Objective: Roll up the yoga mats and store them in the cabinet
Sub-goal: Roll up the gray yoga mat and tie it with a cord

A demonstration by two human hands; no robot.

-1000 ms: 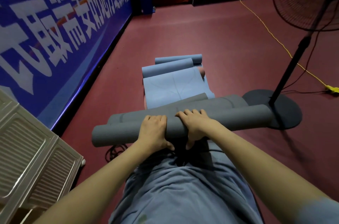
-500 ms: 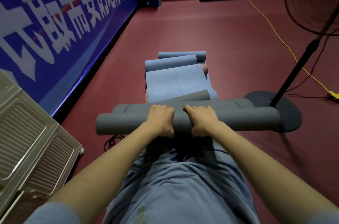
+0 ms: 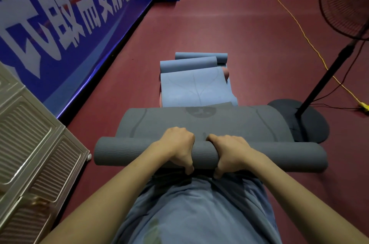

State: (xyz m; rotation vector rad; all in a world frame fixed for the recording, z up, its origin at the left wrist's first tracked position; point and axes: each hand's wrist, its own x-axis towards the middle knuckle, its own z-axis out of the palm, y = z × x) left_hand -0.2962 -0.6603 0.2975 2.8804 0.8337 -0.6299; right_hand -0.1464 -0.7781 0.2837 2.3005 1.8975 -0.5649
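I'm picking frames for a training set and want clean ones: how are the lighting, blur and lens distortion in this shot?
Head view: dim, even indoor light, soft shadow under the grey yoga mat roll; both the left hand and right hand are sharp. The banner lettering looks smeared, the cabinet corner shows slight blur, and wide-angle bending curves the floor edge and fan pole.

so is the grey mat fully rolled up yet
Not yet. The grey mat is partly rolled: both hands, left and right, grip the roll while a flat stretch lies beyond it.

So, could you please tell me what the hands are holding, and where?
Both the left hand and the right hand grip the grey yoga mat around the middle of its rolled part.
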